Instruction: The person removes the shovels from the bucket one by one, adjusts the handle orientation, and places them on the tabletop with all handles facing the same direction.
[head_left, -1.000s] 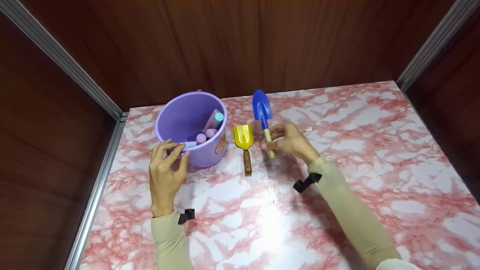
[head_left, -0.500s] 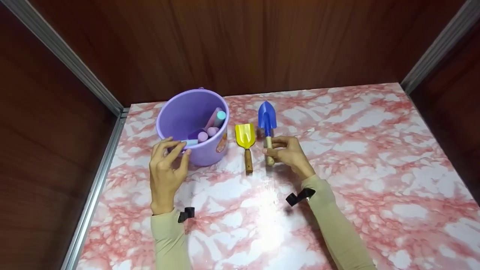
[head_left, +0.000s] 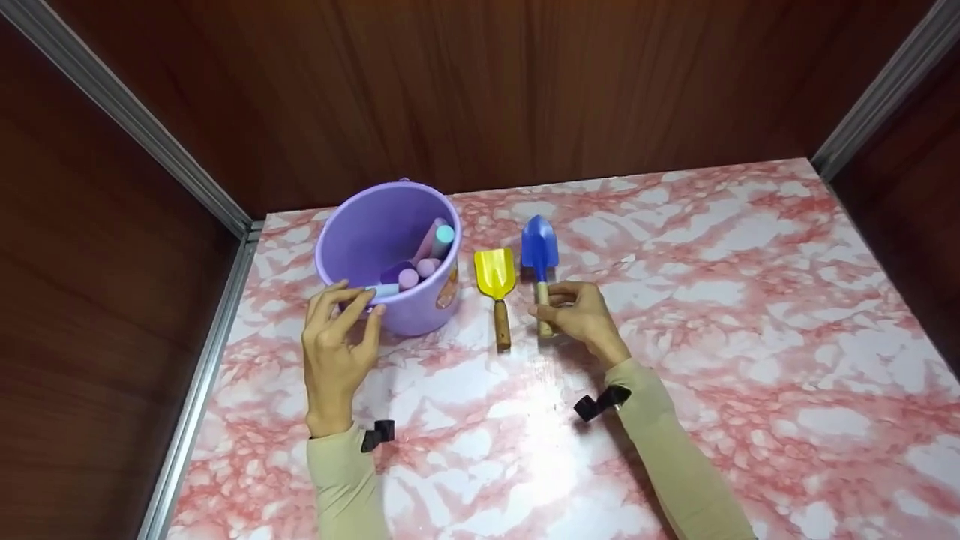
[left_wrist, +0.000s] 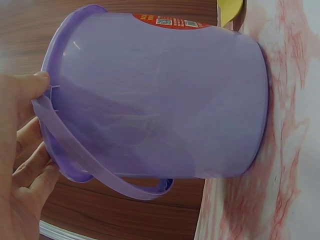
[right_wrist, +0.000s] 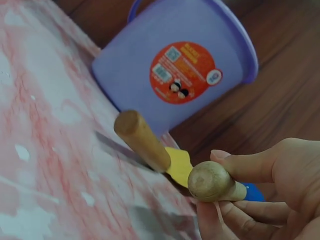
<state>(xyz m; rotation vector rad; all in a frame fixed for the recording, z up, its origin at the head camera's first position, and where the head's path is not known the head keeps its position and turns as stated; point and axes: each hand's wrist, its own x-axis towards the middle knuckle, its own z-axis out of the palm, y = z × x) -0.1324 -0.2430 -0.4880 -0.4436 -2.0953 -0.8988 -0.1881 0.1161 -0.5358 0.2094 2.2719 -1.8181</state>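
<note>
A purple bucket stands upright at the back left of the table. My left hand grips its near rim, thumb outside and fingers over the edge; the left wrist view shows this hand beside the bucket's hanging handle. My right hand pinches the wooden handle of a blue trowel between thumb and fingers, blade pointing away from me. In the right wrist view the handle's round end faces the camera. Just left of the trowel lies a yellow hand shovel with a brown wooden handle.
Inside the bucket are several pink, purple and light-blue pieces, among them a cyan-ended one. The marbled red-and-white tabletop meets a dark wood panel at the back. Metal-framed panels flank both sides.
My right hand has drawn the blue trowel toward me and lowered it to lie level beside the yellow hand shovel. The left hand keeps its hold on the bucket rim.
</note>
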